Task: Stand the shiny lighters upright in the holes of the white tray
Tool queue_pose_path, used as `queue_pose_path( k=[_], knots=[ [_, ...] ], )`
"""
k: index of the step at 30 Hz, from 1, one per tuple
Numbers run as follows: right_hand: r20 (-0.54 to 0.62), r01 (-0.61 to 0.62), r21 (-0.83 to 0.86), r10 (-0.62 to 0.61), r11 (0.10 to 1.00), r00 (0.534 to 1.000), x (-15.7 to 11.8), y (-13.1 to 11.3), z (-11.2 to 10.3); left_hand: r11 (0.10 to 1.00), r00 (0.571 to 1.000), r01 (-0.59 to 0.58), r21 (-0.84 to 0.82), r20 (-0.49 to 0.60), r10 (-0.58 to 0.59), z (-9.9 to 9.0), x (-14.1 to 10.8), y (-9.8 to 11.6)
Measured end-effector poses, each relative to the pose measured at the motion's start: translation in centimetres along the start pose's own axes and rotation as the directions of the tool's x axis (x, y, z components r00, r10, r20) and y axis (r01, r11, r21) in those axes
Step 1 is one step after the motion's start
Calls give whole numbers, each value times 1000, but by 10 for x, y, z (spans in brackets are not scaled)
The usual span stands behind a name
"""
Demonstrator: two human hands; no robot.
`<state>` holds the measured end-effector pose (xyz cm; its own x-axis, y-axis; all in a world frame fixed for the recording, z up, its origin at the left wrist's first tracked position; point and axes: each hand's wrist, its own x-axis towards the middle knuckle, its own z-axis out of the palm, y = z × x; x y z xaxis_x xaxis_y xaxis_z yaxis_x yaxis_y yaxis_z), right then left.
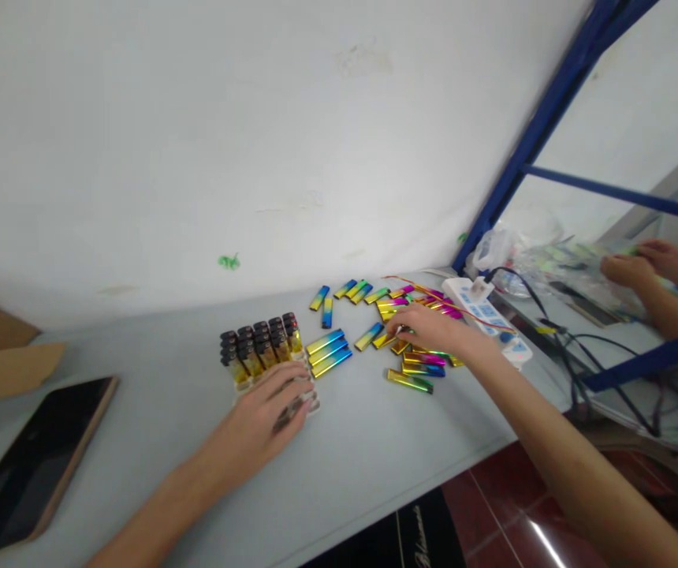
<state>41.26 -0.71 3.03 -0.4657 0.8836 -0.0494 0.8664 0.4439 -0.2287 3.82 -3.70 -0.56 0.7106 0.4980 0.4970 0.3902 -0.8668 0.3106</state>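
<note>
Several yellow lighters with black tops [262, 345] stand upright in rows in a pale tray [314, 404]. Over the tray's near part lies my left hand [273, 406], its fingers spread and slightly bent, with nothing visible in them. Three shiny yellow-blue sleeves [328, 353] lie side by side just right of the tray. My right hand [419, 327] reaches into a loose pile of shiny coloured sleeves [425, 359]; its fingers are bent together, and what they hold, if anything, is hidden.
A phone [37, 457] and cardboard [1, 347] are at the left. A white power strip [486, 315] with black cables lies right of the pile, beside a blue metal frame [508, 173]. Beyond it, another person's hands [640, 264] work near clear plastic bags [510, 248].
</note>
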Motion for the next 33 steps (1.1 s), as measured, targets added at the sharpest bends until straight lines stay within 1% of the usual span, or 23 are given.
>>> queue_pose_path(
  k=[4,6,8,12,14,16,17,19,21,23,24,25,27,28,30,31,33],
  knots=[
    [107,38,24,-40,999,993,12,3,-6,999,999,-23,-35,-24,22,-1,0,5],
    [122,39,44,-44,998,992,14,2,-6,997,999,-28,-74,-48,25,-1,1,8],
    [95,30,61,-36,998,995,14,0,-4,992,997,-20,-122,-70,12,-1,2,11],
    [-38,21,103,-17,994,999,9,-2,-2,984,991,23,-174,-125,-45,-2,3,14],
    [-90,30,171,-15,985,996,7,-9,-6,976,983,59,-208,-159,-93,-3,4,15],
    [-105,60,301,-29,952,994,7,-25,-10,951,968,139,-276,-165,-190,-4,5,16],
    [-116,85,379,-43,922,992,9,-37,-11,926,955,194,-323,-155,-254,-5,5,17],
    [-169,167,554,-86,816,982,16,-65,-11,851,920,293,-435,-113,-375,-7,7,20],
    [-219,222,701,-91,678,971,26,-95,-6,757,893,349,-553,-49,-448,-8,9,22],
    [-286,273,769,-70,578,956,39,-120,-1,671,870,391,-630,16,-492,-8,11,22],
    [-316,297,778,-64,554,947,45,-129,2,632,857,410,-658,42,-513,-8,12,21],
    [-350,325,770,-62,549,935,52,-135,4,591,844,425,-686,66,-532,-7,12,20],
    [-419,371,719,-60,587,906,62,-138,8,488,827,417,-767,97,-554,-5,13,16],
    [-455,380,682,-44,625,889,66,-136,10,428,826,392,-814,107,-553,-3,13,14],
    [-527,361,572,-7,737,850,71,-125,16,323,833,340,-883,123,-540,-1,12,10],
    [-556,341,500,-8,796,831,71,-119,21,288,832,327,-900,130,-539,-1,12,9],
    [-580,313,345,-61,885,812,69,-107,32,264,824,334,-905,144,-548,-2,11,7]
  ],
)
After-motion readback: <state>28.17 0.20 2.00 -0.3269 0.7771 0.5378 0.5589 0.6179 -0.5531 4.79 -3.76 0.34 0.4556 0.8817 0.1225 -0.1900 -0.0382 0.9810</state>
